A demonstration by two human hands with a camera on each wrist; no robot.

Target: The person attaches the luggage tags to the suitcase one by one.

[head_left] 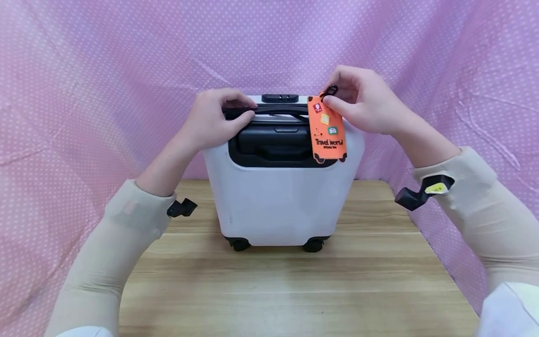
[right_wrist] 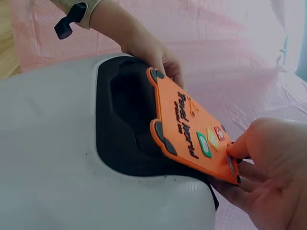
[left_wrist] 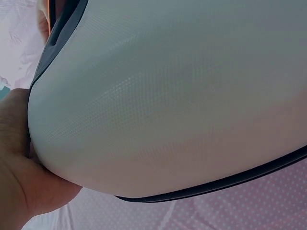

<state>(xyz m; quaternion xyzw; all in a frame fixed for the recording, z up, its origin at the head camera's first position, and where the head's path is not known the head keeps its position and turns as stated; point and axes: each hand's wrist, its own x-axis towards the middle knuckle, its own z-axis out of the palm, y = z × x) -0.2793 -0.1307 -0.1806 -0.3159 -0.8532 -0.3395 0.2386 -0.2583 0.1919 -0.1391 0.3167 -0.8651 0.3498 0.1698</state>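
A small white suitcase stands upright on its black wheels. My left hand pinches the left end of its black top handle between thumb and fingers. In my right hand is an orange luggage tag printed "Travel World", pinched near its upper end. A black strap loop with a buckle rises from that end by the fingers. The tag hangs over the right side of the black front recess. In the right wrist view the tag slants across this recess, with the left hand behind it.
The suitcase rests on a wood-grain table. A pink dotted cloth hangs behind and at both sides. A black combination lock sits on the suitcase top, behind the handle. Each sleeve carries a small black wrist camera.
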